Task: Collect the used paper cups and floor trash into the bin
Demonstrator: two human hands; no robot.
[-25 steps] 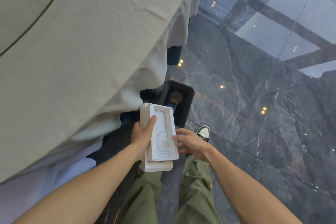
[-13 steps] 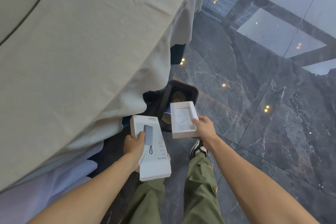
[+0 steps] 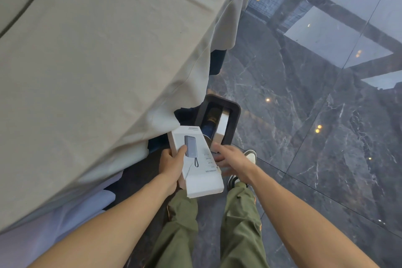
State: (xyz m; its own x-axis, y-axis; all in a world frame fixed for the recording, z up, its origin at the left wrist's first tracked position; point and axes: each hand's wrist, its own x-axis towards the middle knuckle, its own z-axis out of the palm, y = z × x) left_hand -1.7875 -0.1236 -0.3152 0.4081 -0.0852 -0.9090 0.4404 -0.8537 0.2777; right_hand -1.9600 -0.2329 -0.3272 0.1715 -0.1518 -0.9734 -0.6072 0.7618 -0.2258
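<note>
A black rectangular bin stands on the floor at the table's edge. Inside it I see a blue paper cup and a white box tray leaning against the right wall. My left hand grips a white box lid printed with a power bank picture, held just in front of the bin. My right hand hovers beside the lid, fingers spread and holding nothing.
A table under a beige cloth fills the left and overhangs the bin. Dark glossy marble floor spreads to the right. My green-trousered legs and a white shoe are below the hands.
My right hand has let the white tray go into the bin and pulled back toward the lid. My left hand has lifted the lid a little toward the bin.
</note>
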